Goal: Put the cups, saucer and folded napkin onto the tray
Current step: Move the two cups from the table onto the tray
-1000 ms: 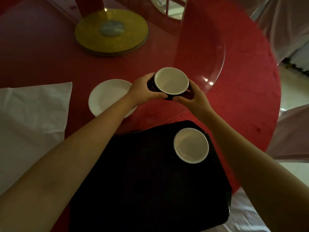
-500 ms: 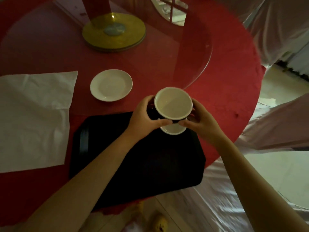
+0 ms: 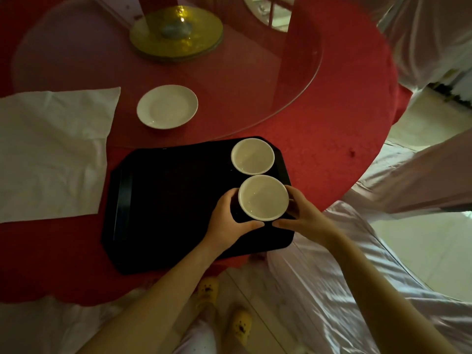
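Note:
A black tray (image 3: 166, 205) lies on the red table near its front edge. One dark cup with a white inside (image 3: 252, 156) stands at the tray's far right corner. Just in front of it, a second cup (image 3: 263, 197) is over the tray's right side, held between my left hand (image 3: 229, 221) and my right hand (image 3: 301, 215); whether its base touches the tray is hidden. A white saucer (image 3: 167, 106) sits on the table beyond the tray. A white napkin (image 3: 51, 152) lies flat and spread out at the left.
A glass turntable (image 3: 293, 80) with a gold hub (image 3: 176, 34) covers the table's middle. Chairs draped in pale satin (image 3: 421, 175) stand at the right and close to the tray's near edge. The table's edge runs just below the tray.
Both hands have carried the held cup from above the table down toward me, to the tray's right side in front of the other cup. The camera view has shifted back.

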`<move>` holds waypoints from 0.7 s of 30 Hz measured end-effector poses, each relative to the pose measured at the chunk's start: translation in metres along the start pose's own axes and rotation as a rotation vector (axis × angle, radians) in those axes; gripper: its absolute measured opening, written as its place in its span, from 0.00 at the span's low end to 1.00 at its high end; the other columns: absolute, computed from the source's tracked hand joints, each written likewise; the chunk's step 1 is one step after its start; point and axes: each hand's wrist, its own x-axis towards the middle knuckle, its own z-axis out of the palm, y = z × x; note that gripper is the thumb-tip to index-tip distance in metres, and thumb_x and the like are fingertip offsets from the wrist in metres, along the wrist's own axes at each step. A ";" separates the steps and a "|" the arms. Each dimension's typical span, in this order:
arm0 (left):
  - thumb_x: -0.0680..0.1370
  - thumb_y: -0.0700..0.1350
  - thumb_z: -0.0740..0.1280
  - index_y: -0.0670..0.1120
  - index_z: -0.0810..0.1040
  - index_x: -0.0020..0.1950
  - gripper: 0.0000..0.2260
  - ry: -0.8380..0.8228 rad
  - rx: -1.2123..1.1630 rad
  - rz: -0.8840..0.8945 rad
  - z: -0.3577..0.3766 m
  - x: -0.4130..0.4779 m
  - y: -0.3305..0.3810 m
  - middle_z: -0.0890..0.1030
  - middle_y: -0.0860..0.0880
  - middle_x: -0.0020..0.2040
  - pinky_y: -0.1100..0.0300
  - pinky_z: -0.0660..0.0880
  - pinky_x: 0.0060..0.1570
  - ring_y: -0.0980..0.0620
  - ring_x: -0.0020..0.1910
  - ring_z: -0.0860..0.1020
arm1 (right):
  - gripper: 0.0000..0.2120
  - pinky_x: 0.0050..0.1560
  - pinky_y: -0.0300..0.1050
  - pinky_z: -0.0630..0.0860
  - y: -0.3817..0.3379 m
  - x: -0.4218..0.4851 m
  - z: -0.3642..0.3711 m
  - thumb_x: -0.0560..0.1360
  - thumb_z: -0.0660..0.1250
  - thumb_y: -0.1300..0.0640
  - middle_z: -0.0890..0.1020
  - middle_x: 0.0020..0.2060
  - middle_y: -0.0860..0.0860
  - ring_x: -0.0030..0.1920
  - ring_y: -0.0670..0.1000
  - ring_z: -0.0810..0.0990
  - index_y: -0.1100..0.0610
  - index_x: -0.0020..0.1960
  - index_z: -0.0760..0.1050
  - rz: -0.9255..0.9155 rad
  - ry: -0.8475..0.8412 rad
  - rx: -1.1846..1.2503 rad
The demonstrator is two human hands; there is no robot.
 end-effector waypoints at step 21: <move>0.64 0.51 0.77 0.49 0.60 0.70 0.40 -0.001 0.079 0.046 0.010 -0.012 -0.029 0.66 0.52 0.69 0.73 0.63 0.56 0.62 0.63 0.64 | 0.52 0.71 0.46 0.58 0.008 -0.005 0.023 0.65 0.76 0.63 0.54 0.74 0.51 0.73 0.47 0.54 0.54 0.75 0.43 -0.045 0.015 -0.253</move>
